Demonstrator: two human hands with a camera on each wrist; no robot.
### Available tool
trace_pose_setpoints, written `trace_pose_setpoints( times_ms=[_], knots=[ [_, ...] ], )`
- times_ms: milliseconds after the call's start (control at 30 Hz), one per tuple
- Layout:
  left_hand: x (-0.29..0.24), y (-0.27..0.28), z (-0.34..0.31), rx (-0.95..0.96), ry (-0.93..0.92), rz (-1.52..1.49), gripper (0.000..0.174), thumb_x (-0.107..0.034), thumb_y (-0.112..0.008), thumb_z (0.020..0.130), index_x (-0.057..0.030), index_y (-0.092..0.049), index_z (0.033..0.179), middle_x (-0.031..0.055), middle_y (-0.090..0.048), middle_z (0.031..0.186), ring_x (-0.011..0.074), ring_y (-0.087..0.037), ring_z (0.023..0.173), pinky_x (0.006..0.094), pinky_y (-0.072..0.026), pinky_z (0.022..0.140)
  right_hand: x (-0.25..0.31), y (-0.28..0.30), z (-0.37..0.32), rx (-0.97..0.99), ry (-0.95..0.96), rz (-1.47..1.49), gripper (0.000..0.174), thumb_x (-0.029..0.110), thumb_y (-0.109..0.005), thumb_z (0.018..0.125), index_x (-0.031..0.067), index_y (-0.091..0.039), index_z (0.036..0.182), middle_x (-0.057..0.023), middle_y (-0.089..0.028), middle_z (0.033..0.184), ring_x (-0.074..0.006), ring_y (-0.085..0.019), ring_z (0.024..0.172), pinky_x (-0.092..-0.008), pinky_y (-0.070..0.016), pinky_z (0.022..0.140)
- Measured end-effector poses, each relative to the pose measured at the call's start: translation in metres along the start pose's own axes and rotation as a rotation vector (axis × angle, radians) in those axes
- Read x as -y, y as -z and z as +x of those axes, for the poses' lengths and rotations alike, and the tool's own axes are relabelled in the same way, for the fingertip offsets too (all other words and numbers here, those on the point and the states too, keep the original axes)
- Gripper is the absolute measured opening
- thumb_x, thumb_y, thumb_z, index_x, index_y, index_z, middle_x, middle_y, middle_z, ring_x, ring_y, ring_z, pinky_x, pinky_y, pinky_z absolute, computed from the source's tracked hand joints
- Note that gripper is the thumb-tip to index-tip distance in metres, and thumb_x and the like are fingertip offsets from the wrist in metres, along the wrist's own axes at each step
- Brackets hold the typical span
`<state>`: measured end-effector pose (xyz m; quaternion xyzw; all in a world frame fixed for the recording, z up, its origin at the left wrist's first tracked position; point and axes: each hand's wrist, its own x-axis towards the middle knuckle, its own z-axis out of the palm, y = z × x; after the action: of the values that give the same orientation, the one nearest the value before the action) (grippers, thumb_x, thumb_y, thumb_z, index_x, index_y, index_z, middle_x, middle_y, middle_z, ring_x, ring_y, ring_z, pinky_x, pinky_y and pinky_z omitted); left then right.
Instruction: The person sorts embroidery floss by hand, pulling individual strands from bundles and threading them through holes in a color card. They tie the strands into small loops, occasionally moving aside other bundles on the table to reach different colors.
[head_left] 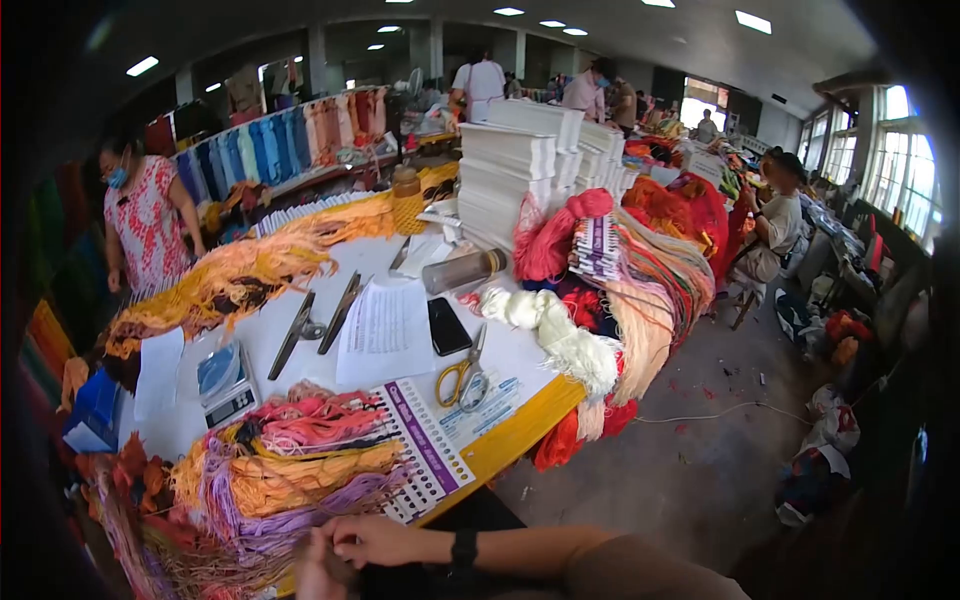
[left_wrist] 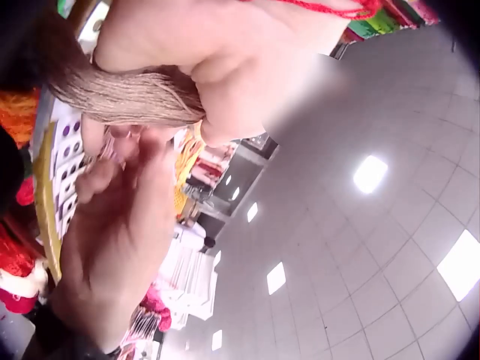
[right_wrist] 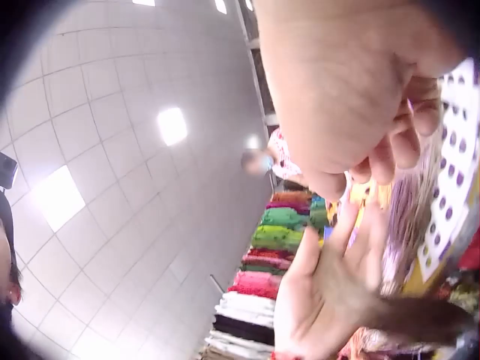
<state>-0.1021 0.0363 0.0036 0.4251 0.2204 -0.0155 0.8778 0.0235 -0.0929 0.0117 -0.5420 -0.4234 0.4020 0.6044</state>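
My left hand (head_left: pixel 314 572) holds a skein of brown thread (left_wrist: pixel 127 94), which crosses its palm. In the right wrist view, the thumb and some fingers of that hand (right_wrist: pixel 322 292) extend upward, and the brown thread (right_wrist: pixel 427 315) trails off to the right. Close against it is my right hand (head_left: pixel 385 542), its fingers bent toward the left fingertips. Seen in the left wrist view, the right fingertips (left_wrist: pixel 101 180) come just below the skein; I cannot tell whether they pinch a strand. Both hands are at the table's near edge, in front of piled coloured thread (head_left: pixel 290 460).
A purple-and-white thread card (head_left: pixel 425 450) lies beside yellow-handled scissors (head_left: pixel 465 385), a phone (head_left: pixel 449 326) and printed sheets (head_left: pixel 385 335). Further left stands a small scale (head_left: pixel 222 380). White stacks (head_left: pixel 505 185) rise behind. A person (head_left: pixel 150 215) stands at the left.
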Motion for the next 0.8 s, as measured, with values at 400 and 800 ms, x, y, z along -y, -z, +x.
trace_pose_setpoints(
  times_ms=[400,800],
  knots=[
    [-0.003,-0.043,-0.002,-0.150,-0.273,-0.021,0.031,-0.026,-0.048,0.090,0.0017,-0.058,0.101,0.0072,-0.061,0.089,0.0165,-0.057,0.079,0.0293,-0.0464,0.068,-0.020,0.004,-0.005,-0.083,0.054,0.341,0.011,0.011,-0.057,0.086,0.0004,-0.057,0.088,-0.0068,-0.059,0.102,-0.0123,-0.057,0.083,-0.0256,-0.0505,0.064],
    [-0.002,-0.042,-0.005,-0.155,-0.274,-0.090,0.023,-0.015,-0.052,0.090,0.0027,-0.058,0.104,0.0078,-0.060,0.093,0.0149,-0.060,0.081,0.0303,-0.0524,0.073,-0.013,-0.002,-0.005,-0.157,-0.035,0.178,0.009,0.005,-0.056,0.084,-0.0045,-0.056,0.085,-0.0064,-0.060,0.086,-0.0118,-0.061,0.068,-0.0217,-0.0496,0.061]
  ],
)
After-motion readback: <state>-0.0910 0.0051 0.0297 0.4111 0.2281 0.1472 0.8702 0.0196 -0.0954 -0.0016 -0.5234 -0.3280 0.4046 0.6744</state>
